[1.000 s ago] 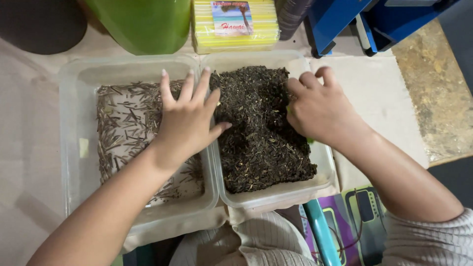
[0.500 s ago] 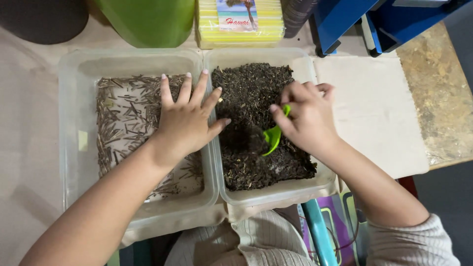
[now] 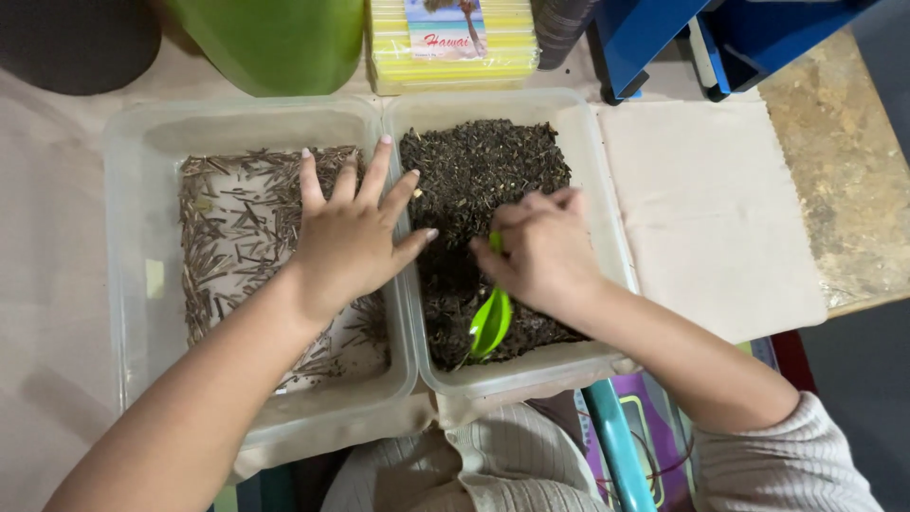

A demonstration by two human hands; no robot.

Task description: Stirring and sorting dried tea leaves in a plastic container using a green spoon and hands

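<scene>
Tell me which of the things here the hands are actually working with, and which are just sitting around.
In use:
- left hand, spread flat over the left tub of pale slivers
- right hand, gripping the green scoop
- right tub of dark crumbly material

Lying about:
- green container
- yellow packet
- blue frame
- beige cloth

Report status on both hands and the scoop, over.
Left hand flat, spread across tub rims. Right hand gripping green scoop in dark-mix tub. Nothing blocking.
</scene>
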